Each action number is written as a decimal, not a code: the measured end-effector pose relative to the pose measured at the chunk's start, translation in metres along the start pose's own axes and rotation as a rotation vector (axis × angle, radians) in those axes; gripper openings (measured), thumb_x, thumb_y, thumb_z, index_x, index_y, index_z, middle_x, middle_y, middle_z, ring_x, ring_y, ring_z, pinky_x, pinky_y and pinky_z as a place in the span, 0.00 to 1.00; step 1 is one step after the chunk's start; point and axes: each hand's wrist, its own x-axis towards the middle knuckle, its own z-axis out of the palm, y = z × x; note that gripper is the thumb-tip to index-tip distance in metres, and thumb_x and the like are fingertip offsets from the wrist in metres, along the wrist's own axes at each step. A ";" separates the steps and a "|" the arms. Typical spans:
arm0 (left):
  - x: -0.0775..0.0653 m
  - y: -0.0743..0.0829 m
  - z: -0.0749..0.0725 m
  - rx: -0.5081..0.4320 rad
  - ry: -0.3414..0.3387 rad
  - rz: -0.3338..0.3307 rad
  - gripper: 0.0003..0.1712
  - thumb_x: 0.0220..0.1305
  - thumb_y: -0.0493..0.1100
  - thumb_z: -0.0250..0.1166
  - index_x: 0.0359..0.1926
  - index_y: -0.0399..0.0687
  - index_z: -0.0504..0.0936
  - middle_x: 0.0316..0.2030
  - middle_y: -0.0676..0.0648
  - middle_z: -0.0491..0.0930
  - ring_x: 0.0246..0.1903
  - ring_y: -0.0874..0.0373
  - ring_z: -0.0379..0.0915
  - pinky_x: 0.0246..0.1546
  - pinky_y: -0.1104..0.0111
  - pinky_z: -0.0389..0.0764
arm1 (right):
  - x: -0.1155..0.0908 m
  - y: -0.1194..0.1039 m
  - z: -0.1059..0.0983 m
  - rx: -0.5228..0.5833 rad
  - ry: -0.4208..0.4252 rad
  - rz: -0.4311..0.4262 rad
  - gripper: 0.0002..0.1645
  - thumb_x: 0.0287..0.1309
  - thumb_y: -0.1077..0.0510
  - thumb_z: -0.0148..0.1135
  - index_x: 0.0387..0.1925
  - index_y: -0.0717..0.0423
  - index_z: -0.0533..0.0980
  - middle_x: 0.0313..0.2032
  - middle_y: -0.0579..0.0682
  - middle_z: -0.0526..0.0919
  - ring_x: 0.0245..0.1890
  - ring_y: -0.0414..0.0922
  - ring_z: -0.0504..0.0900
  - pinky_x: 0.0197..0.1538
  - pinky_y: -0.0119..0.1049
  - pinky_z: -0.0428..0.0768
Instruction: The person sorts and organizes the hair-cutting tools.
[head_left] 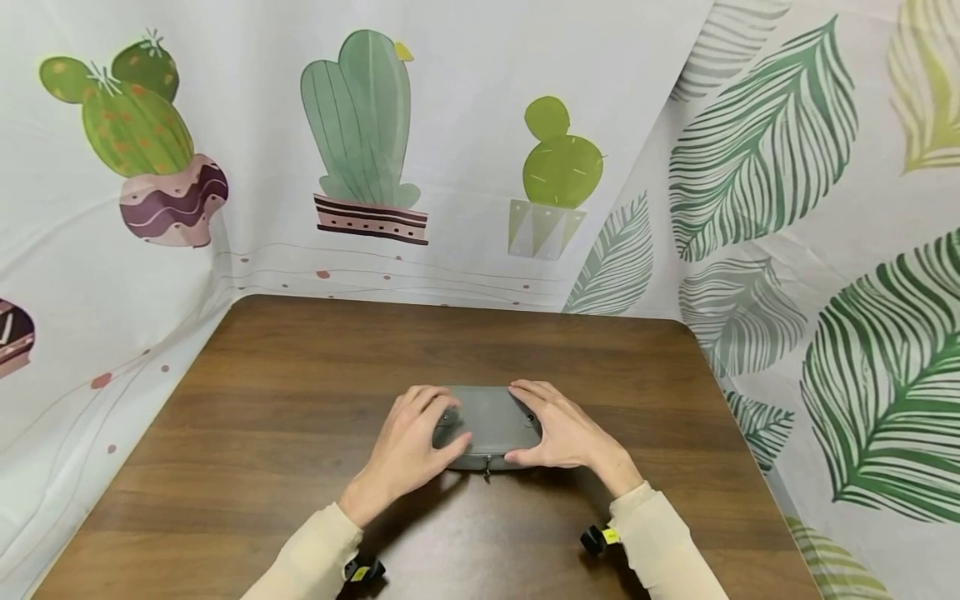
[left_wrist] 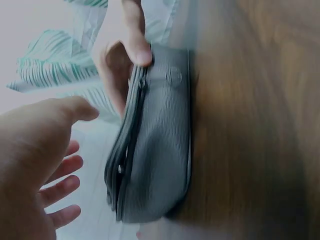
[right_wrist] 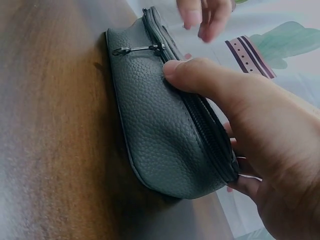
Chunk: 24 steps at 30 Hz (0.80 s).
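A grey pebbled-leather zip pouch point(head_left: 491, 421) lies on the wooden table, its zipper edge facing the front. From that edge hangs a metal zipper pull point(right_wrist: 137, 49), near the middle. My right hand point(head_left: 566, 427) grips the right end of the pouch, thumb on the zipper edge and fingers round the far side, partly hidden in the right wrist view. Over the left end hovers my left hand point(head_left: 411, 437), thumb and fingers spread. In the left wrist view a gap shows between the left hand point(left_wrist: 40, 155) and the pouch point(left_wrist: 162, 135).
The brown wooden table point(head_left: 300, 358) extends around the pouch. Behind it hangs a white cloth point(head_left: 465, 150) printed with cacti, and a leaf-printed cloth point(head_left: 765, 317) borders the right side. Small black devices point(head_left: 594, 540) sit at both wrists.
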 end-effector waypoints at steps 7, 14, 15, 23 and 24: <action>-0.007 0.027 0.007 -0.010 0.113 0.074 0.17 0.58 0.46 0.85 0.43 0.47 0.88 0.39 0.50 0.87 0.39 0.57 0.82 0.38 0.63 0.86 | -0.001 0.001 0.000 0.007 0.012 -0.009 0.65 0.55 0.34 0.86 0.85 0.58 0.69 0.84 0.58 0.72 0.84 0.56 0.72 0.81 0.58 0.78; -0.016 0.045 0.016 0.015 0.068 0.044 0.16 0.55 0.44 0.87 0.34 0.50 0.85 0.29 0.55 0.85 0.29 0.64 0.80 0.28 0.72 0.82 | 0.000 0.002 0.001 0.011 0.014 -0.016 0.64 0.55 0.35 0.86 0.84 0.58 0.69 0.83 0.58 0.72 0.84 0.57 0.71 0.81 0.58 0.78; -0.017 0.047 0.018 0.024 0.057 0.040 0.16 0.55 0.45 0.87 0.32 0.51 0.85 0.27 0.57 0.83 0.26 0.65 0.78 0.26 0.74 0.80 | 0.000 0.002 0.001 0.011 0.014 -0.016 0.64 0.55 0.35 0.86 0.84 0.58 0.69 0.83 0.58 0.72 0.84 0.57 0.71 0.81 0.58 0.78; -0.023 0.055 0.029 0.125 -0.079 -0.090 0.20 0.61 0.51 0.84 0.20 0.58 0.82 0.15 0.63 0.75 0.16 0.66 0.72 0.17 0.75 0.66 | -0.001 0.002 0.003 0.010 0.023 -0.015 0.64 0.53 0.36 0.87 0.84 0.57 0.70 0.83 0.57 0.73 0.84 0.56 0.72 0.81 0.57 0.78; -0.023 0.056 0.030 0.142 -0.094 -0.107 0.22 0.61 0.53 0.84 0.19 0.59 0.80 0.14 0.62 0.75 0.15 0.64 0.73 0.16 0.73 0.66 | -0.001 0.002 0.003 0.011 0.024 -0.016 0.64 0.53 0.36 0.87 0.84 0.57 0.70 0.83 0.57 0.73 0.84 0.56 0.72 0.81 0.57 0.78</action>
